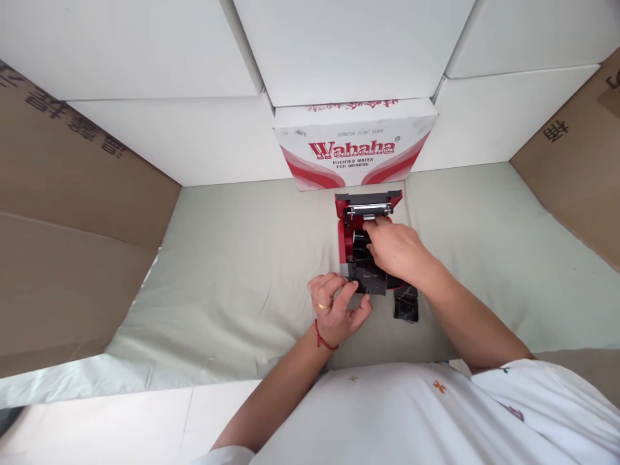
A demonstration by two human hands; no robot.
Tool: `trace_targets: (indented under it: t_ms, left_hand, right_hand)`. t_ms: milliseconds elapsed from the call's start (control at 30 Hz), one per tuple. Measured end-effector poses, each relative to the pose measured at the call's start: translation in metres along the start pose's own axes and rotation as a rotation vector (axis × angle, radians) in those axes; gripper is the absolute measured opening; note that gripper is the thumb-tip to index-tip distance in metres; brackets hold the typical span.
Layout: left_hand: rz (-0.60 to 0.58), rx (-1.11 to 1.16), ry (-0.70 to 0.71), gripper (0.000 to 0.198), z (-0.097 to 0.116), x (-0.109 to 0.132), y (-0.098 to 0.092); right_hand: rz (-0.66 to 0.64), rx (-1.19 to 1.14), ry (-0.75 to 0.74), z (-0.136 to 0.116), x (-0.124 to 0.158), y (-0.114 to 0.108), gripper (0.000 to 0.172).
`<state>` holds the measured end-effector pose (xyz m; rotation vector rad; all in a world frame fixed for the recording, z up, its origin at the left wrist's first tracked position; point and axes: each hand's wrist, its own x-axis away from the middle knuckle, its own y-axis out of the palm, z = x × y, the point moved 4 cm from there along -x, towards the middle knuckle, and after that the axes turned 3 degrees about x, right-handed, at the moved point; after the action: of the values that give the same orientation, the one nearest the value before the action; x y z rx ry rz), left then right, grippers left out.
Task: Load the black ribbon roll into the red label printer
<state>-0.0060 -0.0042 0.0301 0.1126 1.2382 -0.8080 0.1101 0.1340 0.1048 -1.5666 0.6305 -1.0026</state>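
Observation:
A small red and black machine, which looks like a label printer (341, 242), lies on the cloth with its lid (369, 197) raised at the far side. Inside it sits a black roll (360, 240) with a pale core end, and a black glossy strip (371, 279) runs from it over the near edge. My left hand (336, 307) pinches the strip's near left edge between thumb and fingers. From the right, my right hand (397, 248) reaches in under the lid, its fingers bent onto the roll; the fingertips are partly hidden.
Beside the machine's near right corner lies a small black glossy piece (406, 305). A white and red Wahaha carton (356, 152) stands close behind the lid. White boxes (227, 139) form the back wall, and brown cartons (72, 239) flank the pale green cloth (232, 258).

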Motion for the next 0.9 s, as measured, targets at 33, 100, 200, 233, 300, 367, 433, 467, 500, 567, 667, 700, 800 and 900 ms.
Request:
trace_targets:
  t_ms: [33,100,200,233,300,367,433,467,500,567,667,700,800,900]
  left_hand:
    - [-0.011,0.003,-0.003,0.031,0.0,0.0,0.0]
    - [-0.031,0.016,-0.01,0.03,-0.001,-0.001,0.0]
    - [-0.056,0.068,-0.02,0.03,0.0,-0.003,-0.001]
    - [-0.064,0.084,-0.033,0.03,0.001,-0.003,-0.002]
    - [-0.08,0.111,-0.091,0.026,0.0,-0.005,-0.004]
    - [-0.086,0.137,-0.182,0.02,-0.002,-0.006,-0.005]
    - [-0.076,0.163,-0.25,0.019,-0.004,-0.006,-0.006]
    - [-0.068,0.17,-0.264,0.021,-0.004,-0.006,-0.007]
    - [-0.061,0.172,-0.265,0.023,-0.005,-0.006,-0.007]
    - [-0.054,0.168,-0.255,0.025,-0.006,-0.006,-0.007]
    - [-0.057,0.163,-0.247,0.025,-0.008,-0.005,-0.006]
    - [-0.059,0.162,-0.244,0.024,-0.008,-0.005,-0.006]
    - [-0.065,0.148,-0.231,0.023,-0.01,-0.004,-0.007]
    - [-0.079,0.128,-0.219,0.023,-0.012,-0.003,-0.008]
  right_hand:
    - [0.018,-0.018,0.0,0.002,0.008,-0.001,0.035]
    - [0.096,-0.146,-0.035,0.011,0.029,-0.007,0.034]
    - [0.286,-0.519,-0.078,0.048,0.065,-0.02,0.032]
    - [0.33,-0.593,-0.035,0.067,0.076,-0.021,0.033]
    - [0.372,-0.576,0.113,0.111,0.092,-0.017,0.036]
    - [0.318,-0.475,0.182,0.15,0.1,-0.003,0.033]
    - [0.21,-0.418,0.173,0.177,0.101,0.02,0.028]
    - [0.168,-0.401,0.168,0.185,0.1,0.032,0.025]
    - [0.148,-0.389,0.161,0.19,0.098,0.043,0.022]
    - [0.17,-0.375,0.158,0.186,0.095,0.06,0.022]
    - [0.245,-0.39,0.133,0.158,0.086,0.072,0.031]
    - [0.232,-0.401,0.096,0.145,0.081,0.074,0.033]
    - [0.098,-0.364,-0.02,0.11,0.066,0.078,0.035]
    - [-0.015,-0.332,-0.082,0.103,0.066,0.065,0.029]
